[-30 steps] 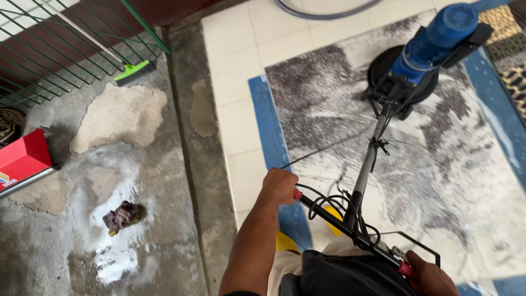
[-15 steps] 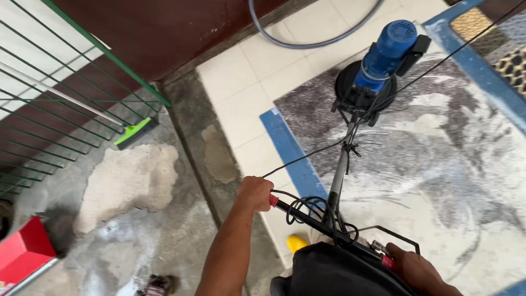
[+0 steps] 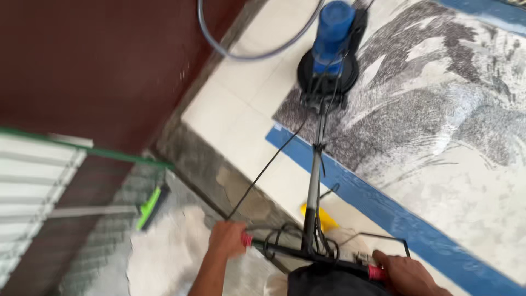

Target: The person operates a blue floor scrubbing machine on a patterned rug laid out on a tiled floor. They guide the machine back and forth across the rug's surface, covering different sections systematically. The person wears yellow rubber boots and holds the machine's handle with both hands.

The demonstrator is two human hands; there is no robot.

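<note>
Both fists clamped on the scrubber's handlebar: left hand point(image 3: 226, 239), right hand point(image 3: 402, 272). Shaft point(image 3: 313, 186) runs straight ahead to the blue motor head point(image 3: 330, 41), roughly midway between them.

Two hands are in view: one left hand point(image 3: 227, 239) and one right hand point(image 3: 404, 272), each closed round one of the two red grips point(image 3: 247, 239) at the ends of a single handlebar. There is one floor-scrubbing machine point(image 3: 329, 68), with one blue motor housing, one round black base and one metal shaft. One rug point(image 3: 438, 126) with a blue border lies on the tiles. One hose point(image 3: 241, 53) curves near the wall. One green-headed broom point(image 3: 149, 207) stands by one gate.
</note>
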